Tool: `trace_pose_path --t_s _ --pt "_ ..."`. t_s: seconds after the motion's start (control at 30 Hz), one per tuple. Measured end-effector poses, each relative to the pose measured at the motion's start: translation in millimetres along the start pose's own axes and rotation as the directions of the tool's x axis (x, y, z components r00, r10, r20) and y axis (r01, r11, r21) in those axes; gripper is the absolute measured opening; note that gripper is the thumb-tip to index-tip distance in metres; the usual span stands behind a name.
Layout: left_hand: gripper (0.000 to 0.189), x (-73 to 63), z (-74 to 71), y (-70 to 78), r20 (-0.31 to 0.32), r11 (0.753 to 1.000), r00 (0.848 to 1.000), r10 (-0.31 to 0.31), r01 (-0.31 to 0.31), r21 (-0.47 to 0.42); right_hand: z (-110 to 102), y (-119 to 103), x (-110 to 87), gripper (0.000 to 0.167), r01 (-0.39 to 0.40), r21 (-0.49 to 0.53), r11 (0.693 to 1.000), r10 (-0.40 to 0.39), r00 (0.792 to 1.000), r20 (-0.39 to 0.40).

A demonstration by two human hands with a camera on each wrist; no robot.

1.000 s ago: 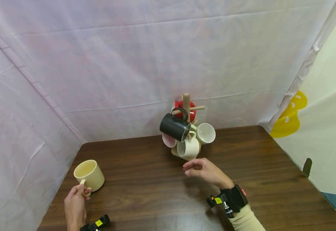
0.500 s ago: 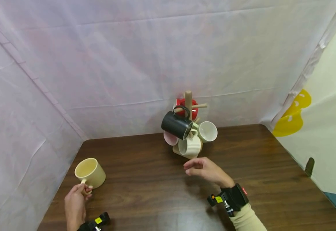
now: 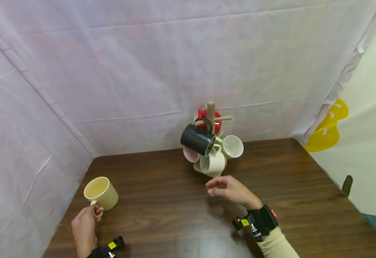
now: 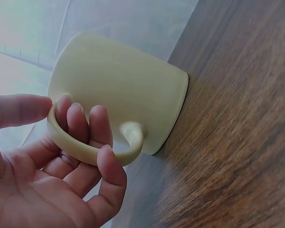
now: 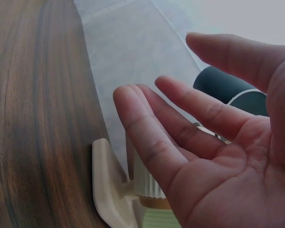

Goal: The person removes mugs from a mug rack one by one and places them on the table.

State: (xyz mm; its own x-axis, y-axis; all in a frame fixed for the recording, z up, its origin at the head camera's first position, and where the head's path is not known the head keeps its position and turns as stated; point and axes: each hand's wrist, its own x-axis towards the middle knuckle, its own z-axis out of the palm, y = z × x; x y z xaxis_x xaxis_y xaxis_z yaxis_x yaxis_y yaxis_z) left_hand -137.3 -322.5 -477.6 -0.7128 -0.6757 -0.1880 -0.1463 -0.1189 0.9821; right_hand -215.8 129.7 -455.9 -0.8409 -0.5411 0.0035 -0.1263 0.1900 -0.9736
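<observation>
A pale yellow mug (image 3: 101, 195) stands upright on the table at the left, its handle toward me. My left hand (image 3: 84, 225) holds that handle; in the left wrist view its fingers (image 4: 99, 121) pass through the loop and the thumb touches the top of it. At the back centre a wooden mug rack (image 3: 211, 107) carries several mugs. My right hand (image 3: 231, 191) is just in front of the rack, fingers loosely bent, holding nothing. Nearest to it hangs a white ribbed mug (image 3: 216, 163), with a black mug (image 3: 196, 139) above.
A red mug (image 3: 218, 125) hangs at the rack's back, a pink one (image 3: 190, 154) at its left and a white-and-green one (image 3: 233, 147) at its right. Pegs jut from the post. White sheeting (image 3: 136, 71) rises behind the brown table (image 3: 155, 200).
The head view has shifted slightly since the first frame. Both hands and the mugs stay essentially where they were, the left hand still on the yellow mug's handle.
</observation>
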Motion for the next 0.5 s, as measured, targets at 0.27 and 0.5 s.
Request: trace_pose_path --t_s 0.27,0.5 --pt "0.034 -0.9 -1.3 0.4 0.000 1.000 1.000 0.000 0.000 0.021 -0.1 -0.4 -1.1 0.030 -0.003 0.023 1.000 0.003 1.000 0.001" --pt "0.032 -3.1 -3.9 0.9 -0.038 0.998 0.999 0.025 -0.023 0.051 -0.1 -1.4 -1.2 0.029 -0.003 0.029 1.000 0.003 1.000 0.004"
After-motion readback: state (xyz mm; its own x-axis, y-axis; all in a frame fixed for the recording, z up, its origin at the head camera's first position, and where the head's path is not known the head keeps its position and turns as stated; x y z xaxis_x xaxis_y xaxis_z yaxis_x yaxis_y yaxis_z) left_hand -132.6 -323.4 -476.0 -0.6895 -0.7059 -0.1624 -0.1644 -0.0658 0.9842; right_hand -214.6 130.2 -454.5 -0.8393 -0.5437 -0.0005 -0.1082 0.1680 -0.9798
